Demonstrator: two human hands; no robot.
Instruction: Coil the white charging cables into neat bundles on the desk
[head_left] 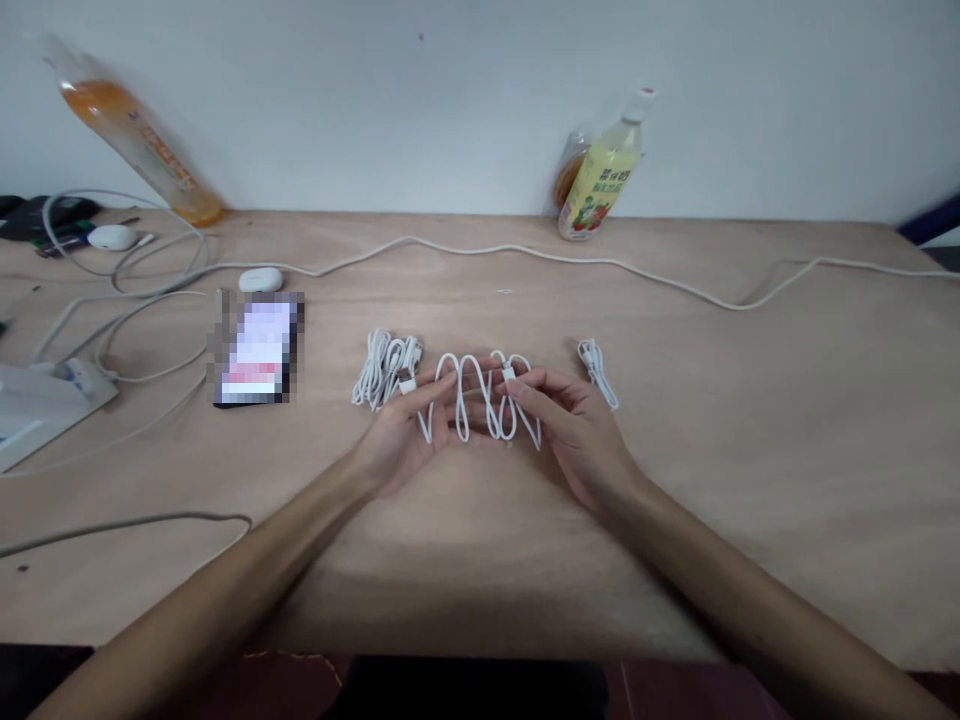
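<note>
A white USB cable [462, 412] stretches in loose coils between my two hands, held above the table. My left hand [401, 440] pinches it by the end with the USB plug, thumb on top. At the other side my right hand [574, 430] grips the cable's second plug [509, 372] between thumb and fingers. Behind my left hand lie several bundled white cables [381, 370], side by side. One more bundled white cable [598, 372] rests just beyond my right hand.
A phone [259, 350], a white earbud case [260, 280] and a white power strip [45, 400] with tangled cords are on the left. A long white cord [525, 251] crosses the table. By the wall stand an orange drink bottle [142, 145] and a yellow drink bottle [602, 180].
</note>
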